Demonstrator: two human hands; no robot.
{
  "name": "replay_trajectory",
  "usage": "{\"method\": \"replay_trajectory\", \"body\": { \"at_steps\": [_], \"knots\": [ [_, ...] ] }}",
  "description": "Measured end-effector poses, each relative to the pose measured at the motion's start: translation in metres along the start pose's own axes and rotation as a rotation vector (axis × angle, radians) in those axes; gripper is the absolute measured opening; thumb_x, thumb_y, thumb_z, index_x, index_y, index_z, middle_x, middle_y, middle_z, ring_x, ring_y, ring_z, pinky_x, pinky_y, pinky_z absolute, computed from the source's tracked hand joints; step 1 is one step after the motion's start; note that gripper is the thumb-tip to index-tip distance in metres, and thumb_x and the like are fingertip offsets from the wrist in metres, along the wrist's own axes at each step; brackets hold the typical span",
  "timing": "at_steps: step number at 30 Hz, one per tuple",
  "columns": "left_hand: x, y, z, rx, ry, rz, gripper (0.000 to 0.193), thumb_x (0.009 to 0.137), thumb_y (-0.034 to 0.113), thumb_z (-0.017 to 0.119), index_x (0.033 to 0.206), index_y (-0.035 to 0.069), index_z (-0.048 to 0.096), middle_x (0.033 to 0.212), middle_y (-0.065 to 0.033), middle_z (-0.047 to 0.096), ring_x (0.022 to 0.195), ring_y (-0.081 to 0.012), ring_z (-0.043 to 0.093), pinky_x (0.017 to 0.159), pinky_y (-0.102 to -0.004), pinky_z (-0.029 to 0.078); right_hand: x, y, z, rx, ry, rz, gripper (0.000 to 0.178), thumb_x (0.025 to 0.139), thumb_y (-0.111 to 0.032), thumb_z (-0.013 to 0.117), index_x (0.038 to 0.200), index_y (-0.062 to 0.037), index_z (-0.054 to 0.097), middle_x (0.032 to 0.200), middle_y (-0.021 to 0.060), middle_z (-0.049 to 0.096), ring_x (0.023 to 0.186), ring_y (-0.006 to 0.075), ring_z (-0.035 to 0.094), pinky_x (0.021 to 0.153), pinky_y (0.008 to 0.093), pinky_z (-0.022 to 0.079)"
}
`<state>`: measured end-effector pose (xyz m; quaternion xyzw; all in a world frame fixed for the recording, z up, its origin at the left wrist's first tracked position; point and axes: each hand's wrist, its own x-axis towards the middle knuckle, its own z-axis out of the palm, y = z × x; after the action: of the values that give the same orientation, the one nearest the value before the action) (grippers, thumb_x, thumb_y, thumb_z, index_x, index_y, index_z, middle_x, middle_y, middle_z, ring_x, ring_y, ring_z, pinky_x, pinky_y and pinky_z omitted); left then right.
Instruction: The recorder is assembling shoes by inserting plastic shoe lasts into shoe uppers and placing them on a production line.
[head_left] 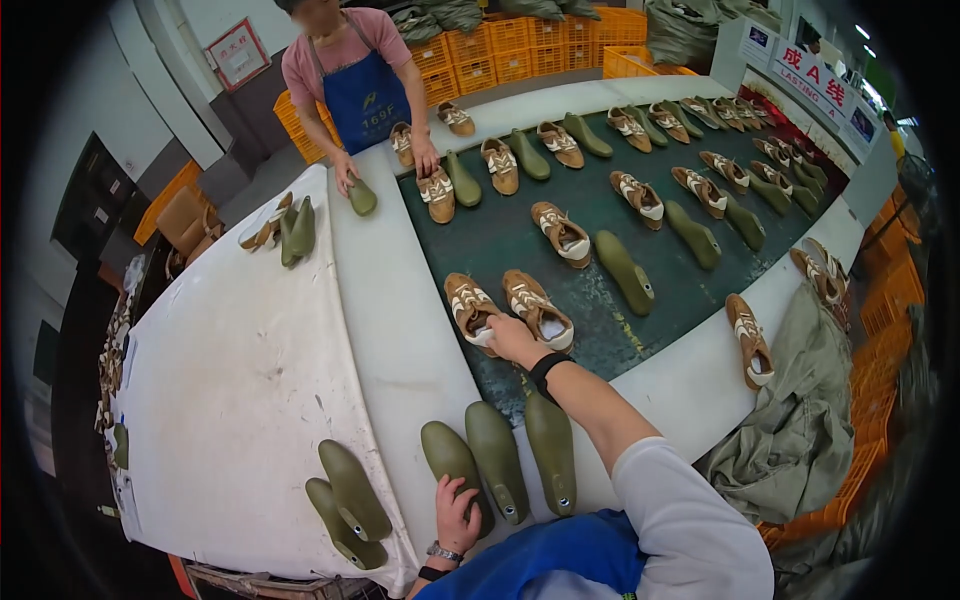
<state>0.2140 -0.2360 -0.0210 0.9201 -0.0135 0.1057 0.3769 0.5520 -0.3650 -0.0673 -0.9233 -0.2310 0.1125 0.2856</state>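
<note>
My right hand (514, 342), with a black band at the wrist, grips the heel opening of a brown sneaker (466, 297) with white stripes. This sneaker is on the near left part of the dark green belt (500, 378). A matching sneaker (528, 297) lies just right of it. Close to my body, my left hand (457, 515) curls its fingers over the lower end of a green shoe last (447, 447). Beside that last are a second green last (492, 450) and a third last (549, 440), partly under my right forearm.
Two more lasts (352, 485) lie on the white cloth-covered table (220, 400) at left. Sneakers and lasts stand in rows along the belt. Across it, a co-worker in a blue apron (370, 105) touches a last and a sneaker. A single sneaker (748, 335) is on the right ledge.
</note>
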Motion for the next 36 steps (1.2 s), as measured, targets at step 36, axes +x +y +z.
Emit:
{"method": "replay_trajectory", "body": {
  "at_steps": [36],
  "knots": [
    [0.089,-0.08,-0.052,0.224,0.147,-0.108,0.041,0.07,0.016,0.072,0.097,-0.004,0.049,0.12,-0.0241,0.039,0.108,-0.0401,0.045,0.09,-0.0414,0.04,-0.241,-0.052,-0.058,-0.047,-0.38,0.033,0.052,0.081,-0.043,0.054,0.123,-0.0156,0.041,0.077,0.0172,0.063,0.072,0.0344,0.062,0.058,0.0452,0.048]
  ]
}}
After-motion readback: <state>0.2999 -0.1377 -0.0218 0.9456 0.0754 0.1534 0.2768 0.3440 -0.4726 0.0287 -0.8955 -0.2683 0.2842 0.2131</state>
